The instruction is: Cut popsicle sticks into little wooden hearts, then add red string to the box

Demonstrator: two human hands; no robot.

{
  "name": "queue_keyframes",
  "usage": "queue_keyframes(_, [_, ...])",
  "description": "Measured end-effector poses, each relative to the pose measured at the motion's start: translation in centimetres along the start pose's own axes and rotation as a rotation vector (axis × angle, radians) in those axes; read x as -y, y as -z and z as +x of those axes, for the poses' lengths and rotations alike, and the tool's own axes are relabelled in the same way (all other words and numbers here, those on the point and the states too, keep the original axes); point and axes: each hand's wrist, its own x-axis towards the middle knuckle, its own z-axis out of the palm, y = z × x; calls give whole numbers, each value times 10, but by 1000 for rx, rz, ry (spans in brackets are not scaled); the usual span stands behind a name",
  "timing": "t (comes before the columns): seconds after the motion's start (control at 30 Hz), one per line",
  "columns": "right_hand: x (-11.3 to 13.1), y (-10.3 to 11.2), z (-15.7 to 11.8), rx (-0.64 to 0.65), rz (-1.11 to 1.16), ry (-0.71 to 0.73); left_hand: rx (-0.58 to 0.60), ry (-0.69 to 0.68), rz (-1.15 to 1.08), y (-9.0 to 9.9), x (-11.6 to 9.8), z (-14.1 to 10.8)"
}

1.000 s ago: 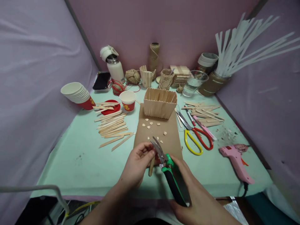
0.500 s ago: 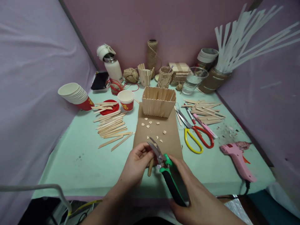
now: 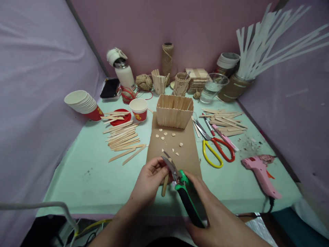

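Observation:
Between the fingers of my left hand (image 3: 153,178) is a wooden craft stick (image 3: 165,187), its lower end pointing toward me. My right hand (image 3: 208,206) is wrapped around green-and-black pruning shears (image 3: 189,202). The shears' blades are parted and lie against the upper part of the stick, beside my left fingertips. Beneath both hands lies a brown cardboard sheet (image 3: 169,151), with several small cut-off stick ends (image 3: 181,144) scattered on it. A basket made of craft sticks (image 3: 174,115) stands at the cardboard's far end.
Loose craft sticks (image 3: 124,139) lie to the left, near a paper cup (image 3: 139,111) and stacked cups (image 3: 84,104). On the right are scissors (image 3: 213,144), more sticks (image 3: 227,121) and a pink glue gun (image 3: 262,175). A glass of water (image 3: 212,91) stands behind.
The craft stick's lower end reaches slightly farther toward me. Both hands keep nearly the same position, and the shears' blades stay parted at the stick.

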Motion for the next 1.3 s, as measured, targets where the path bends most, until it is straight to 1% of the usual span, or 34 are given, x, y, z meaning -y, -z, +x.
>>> queue_keyframes(0.33, [2,-4,-1,7,28,-27,-16,10,-18,0,2,-2])
queue_keyframes(0.67, [7,0,-3,37,63,-38,-3,32,-14,0,4,-1])
queue_keyframes(0.83, [11,5,-2,55,112,-43,-28,98,-78,-4,2,-3])
queue_keyframes(0.93, [13,6,-1,98,161,-60,-11,150,-100,-6,0,-5])
queue_keyframes(1.03, [12,6,0,122,227,-57,11,185,-83,-6,-1,-6])
queue_keyframes(1.2, [9,5,2,162,337,-36,12,200,-37,-7,-5,-5])
queue_keyframes(1.3, [6,5,4,144,334,-40,5,226,11,-10,-7,-4])
